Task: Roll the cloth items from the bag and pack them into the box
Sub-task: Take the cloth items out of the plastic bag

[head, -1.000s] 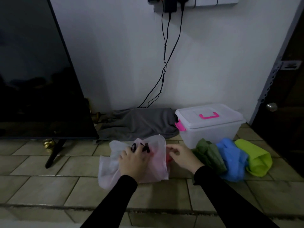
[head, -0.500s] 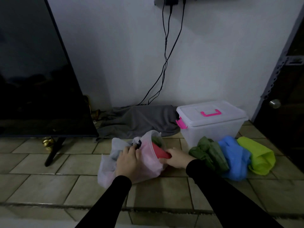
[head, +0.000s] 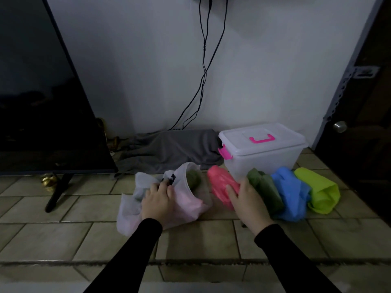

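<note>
Right hand (head: 246, 198) holds the red cloth (head: 222, 187), its fingers curled on the near end of it, on the tiled floor (head: 211, 240). This cloth is a long crumpled bundle; its long axis runs from about 11 o'clock, the far end near the box (head: 262, 153), to about 5 o'clock, the end under the hand. It looks soft, wrinkled and a little shiny. Left hand (head: 157, 199) rests on the white bag (head: 186, 206) and grips its gathered top, near a small black clip. The bag lies on its side with the mouth open toward 1 o'clock, and a green cloth item (head: 193, 179) shows inside. At 3 o'clock from the red cloth lie three more bundles in a row, touching each other: a dark green cloth (head: 264, 187), a blue cloth (head: 291, 193) and a lime cloth (head: 317, 190). The box is translucent, with the lid closed and a pink handle and latch.
</note>
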